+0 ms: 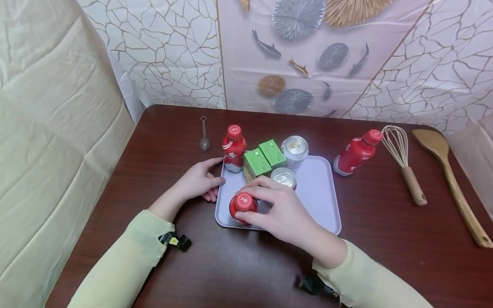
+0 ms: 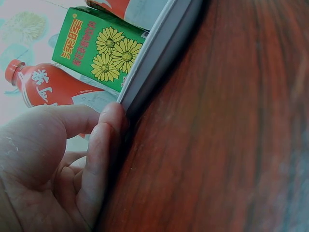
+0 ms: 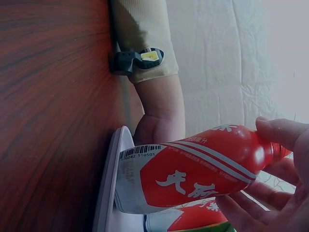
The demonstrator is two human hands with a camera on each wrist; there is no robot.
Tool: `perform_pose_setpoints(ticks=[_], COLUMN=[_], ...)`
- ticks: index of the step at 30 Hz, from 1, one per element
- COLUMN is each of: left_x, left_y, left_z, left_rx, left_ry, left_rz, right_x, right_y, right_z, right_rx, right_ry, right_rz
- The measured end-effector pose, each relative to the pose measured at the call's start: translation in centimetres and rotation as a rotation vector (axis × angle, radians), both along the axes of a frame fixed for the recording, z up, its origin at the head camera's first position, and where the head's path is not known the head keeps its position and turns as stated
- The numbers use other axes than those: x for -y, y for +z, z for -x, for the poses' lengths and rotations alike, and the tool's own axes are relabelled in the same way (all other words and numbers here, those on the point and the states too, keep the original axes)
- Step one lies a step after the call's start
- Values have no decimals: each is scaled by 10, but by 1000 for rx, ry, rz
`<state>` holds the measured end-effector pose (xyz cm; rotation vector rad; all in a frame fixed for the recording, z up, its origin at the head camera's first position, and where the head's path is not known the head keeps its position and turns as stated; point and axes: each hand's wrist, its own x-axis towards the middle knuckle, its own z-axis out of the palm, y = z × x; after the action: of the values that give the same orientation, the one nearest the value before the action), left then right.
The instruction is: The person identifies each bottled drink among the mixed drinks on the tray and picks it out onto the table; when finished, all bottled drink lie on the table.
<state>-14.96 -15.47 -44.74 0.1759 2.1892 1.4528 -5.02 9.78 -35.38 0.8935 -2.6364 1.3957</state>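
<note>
My right hand (image 1: 283, 211) grips a red plastic drink bottle (image 1: 239, 216) round its neck and shoulder, at the near left corner of a pale lilac tray (image 1: 317, 192). In the right wrist view the bottle's (image 3: 193, 171) base meets the tray; whether it bears weight there is unclear. At the tray's left rim, my left hand (image 1: 196, 179) holds the edge with thumb and fingers. Another red bottle (image 1: 234, 149) stands in the far left corner. Beside it are two green drink cartons (image 1: 257, 162) and two cans, one silver-white (image 1: 295, 149), one partly hidden (image 1: 284, 176).
Right of the tray stands a third red bottle (image 1: 356, 154). A whisk (image 1: 404, 167) and a wooden spatula (image 1: 452, 179) lie farther right. Behind the tray on the left is a small measuring spoon (image 1: 204, 139). Patterned cloth hangs behind the brown table (image 1: 185, 273).
</note>
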Motion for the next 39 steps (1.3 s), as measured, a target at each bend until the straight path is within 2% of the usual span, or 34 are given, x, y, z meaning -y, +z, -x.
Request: perform_pose_setpoints(ticks=[10,24,39], left_x=[-1,-1,-1], left_y=[1,0,-1], left_z=[0,0,1], left_rx=[5,15,18], left_ry=[6,9,-1], left_rz=[17,14,1], right_x=[-18,-48,-78], right_y=[5,8,10], right_z=[-7,-18,-16], right_rx=[-18,-34,-51], right_ry=[-27,-70,-68], right_rz=[-54,-33,-6])
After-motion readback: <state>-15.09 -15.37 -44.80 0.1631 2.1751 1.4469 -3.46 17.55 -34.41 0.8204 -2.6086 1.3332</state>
